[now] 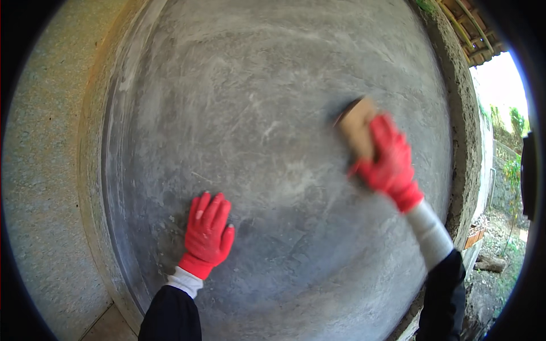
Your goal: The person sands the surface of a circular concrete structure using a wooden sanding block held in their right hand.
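Observation:
A grey cement-plastered wall surface [273, 140] fills the middle of the head view, with pale scratches and darker patches. My right hand [389, 164], in a red glove, grips a tan, flat-faced block or float [357, 128] against the plaster at the right of centre; hand and block are blurred, and which kind of tool it is cannot be told. My left hand [208, 232], also red-gloved, rests on the lower left of the plaster, its fingers pointing up and slightly spread, holding nothing.
At the left stands a speckled yellowish-grey wall [51, 170]. A rough broken plaster edge [463, 128] bounds the grey surface at the right. Beyond it are a tiled roof underside [469, 25], a cut log [490, 263], orange bricks [474, 238] and plants. A tiled floor corner [110, 326] shows at lower left.

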Tool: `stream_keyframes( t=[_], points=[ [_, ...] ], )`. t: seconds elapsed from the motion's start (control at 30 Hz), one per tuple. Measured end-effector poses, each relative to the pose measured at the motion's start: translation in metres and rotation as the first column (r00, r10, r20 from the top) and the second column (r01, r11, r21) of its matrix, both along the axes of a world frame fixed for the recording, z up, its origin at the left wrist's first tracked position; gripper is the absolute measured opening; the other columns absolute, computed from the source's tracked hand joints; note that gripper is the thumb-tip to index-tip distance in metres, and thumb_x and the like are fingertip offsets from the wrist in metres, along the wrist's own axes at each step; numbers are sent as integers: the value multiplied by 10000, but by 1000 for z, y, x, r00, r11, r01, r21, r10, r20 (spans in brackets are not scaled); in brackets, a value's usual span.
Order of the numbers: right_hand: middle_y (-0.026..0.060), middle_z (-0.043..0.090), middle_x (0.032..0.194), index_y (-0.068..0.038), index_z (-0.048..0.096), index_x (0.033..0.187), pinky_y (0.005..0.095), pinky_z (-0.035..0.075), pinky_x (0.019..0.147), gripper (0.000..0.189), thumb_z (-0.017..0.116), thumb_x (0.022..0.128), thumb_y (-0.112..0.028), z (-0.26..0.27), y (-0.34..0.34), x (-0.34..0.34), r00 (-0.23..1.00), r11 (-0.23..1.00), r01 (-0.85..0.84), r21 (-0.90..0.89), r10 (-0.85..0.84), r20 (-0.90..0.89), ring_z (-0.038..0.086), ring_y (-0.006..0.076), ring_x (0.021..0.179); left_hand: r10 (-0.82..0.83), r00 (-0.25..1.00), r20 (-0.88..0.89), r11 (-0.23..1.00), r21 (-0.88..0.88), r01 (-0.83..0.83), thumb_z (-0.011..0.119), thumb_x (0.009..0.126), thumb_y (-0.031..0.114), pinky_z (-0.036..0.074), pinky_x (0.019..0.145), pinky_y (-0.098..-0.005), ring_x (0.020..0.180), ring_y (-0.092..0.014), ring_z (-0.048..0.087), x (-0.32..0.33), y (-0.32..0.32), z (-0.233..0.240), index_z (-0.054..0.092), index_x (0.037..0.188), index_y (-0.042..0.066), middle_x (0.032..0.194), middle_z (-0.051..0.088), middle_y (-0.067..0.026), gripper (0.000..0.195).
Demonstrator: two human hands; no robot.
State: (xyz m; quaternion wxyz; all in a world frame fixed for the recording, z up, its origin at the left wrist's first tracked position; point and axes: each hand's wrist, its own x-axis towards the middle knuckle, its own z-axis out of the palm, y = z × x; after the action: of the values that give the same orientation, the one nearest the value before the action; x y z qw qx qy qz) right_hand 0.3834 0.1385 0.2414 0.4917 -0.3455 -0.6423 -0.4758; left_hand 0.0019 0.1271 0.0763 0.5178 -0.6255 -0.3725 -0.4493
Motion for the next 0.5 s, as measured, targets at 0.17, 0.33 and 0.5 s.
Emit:
stream_keyframes(
  t=[0.17,0.33,0.5],
  points=[
    [111,426,1499,-156,449,1468,467,426,1056,839,720,770,-534,130,-11,-24,818,993,-30,116,91,-568,491,419,1272,-66,997,-24,997,-29,66,593,863,207,294,1140,-590,1355,-454,392,5,3,5,514,1329,-23,1433,477,-187,526],
    [145,459,1442,-158,541,1353,517,458,938,734,771,698,-396,11,-26,-170,965,981,-186,62,171,198,533,411,1143,-154,987,47,987,56,151,540,896,168,281,1153,-570,1377,-469,360,-19,1,-11,433,1398,-58,1482,420,-230,561],
    [125,459,1458,-195,512,1422,519,416,987,883,801,615,-408,-161,-14,-106,712,986,-73,-151,158,684,541,389,1151,-199,956,216,980,48,193,486,912,134,269,1161,-561,1384,-479,348,-44,-53,-56,376,1433,-84,1501,373,-282,575]
  ],
)
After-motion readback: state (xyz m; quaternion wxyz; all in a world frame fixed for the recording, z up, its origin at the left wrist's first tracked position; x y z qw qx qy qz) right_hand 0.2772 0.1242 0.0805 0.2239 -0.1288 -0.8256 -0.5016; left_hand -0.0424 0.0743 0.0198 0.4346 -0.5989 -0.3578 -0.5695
